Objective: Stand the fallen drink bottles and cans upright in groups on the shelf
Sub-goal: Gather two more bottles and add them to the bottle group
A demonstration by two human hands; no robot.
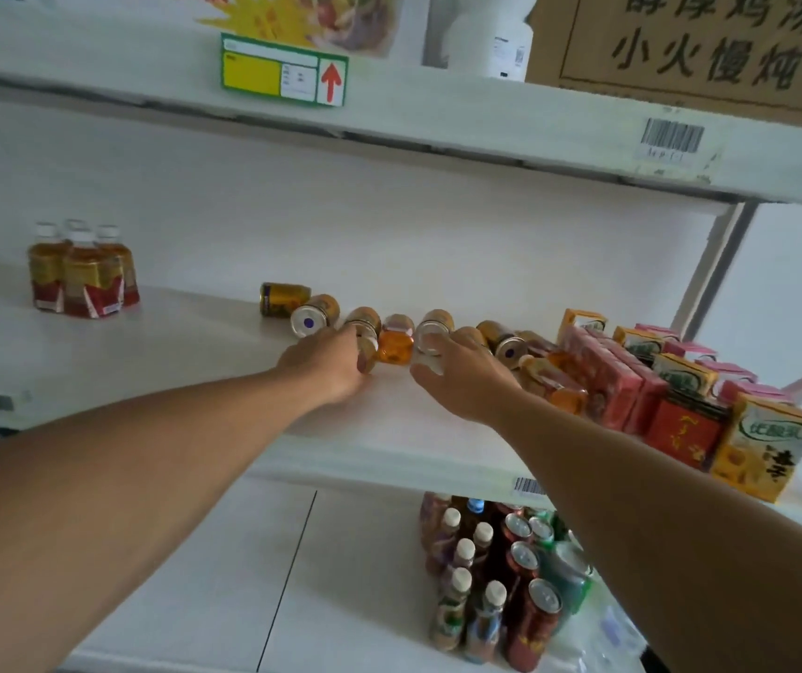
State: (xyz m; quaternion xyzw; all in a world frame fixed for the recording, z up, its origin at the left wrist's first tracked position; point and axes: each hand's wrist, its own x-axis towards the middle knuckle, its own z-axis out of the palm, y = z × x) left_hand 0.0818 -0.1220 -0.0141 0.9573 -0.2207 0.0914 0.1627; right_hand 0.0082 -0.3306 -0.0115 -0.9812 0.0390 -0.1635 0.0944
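Cans (pixel 321 315) partly hidden behind hands

Before you: glossy metal cans (pixel 316 315) with shiny silver ends, clear plastic bottles (pixel 80 274), printed paper cartons (pixel 758 439), on a smooth matt white shelf (pixel 185 361).

cardboard box (pixel 695 46) top right w/ big chars 小火慢炖, yellow carton (pixel 764 449) says 优酸乳 i think, kinda blurry, price tag (pixel 283 70) w/ red up arrow, barcode sticker (pixel 672 137) on upper shelf edge, unreadable
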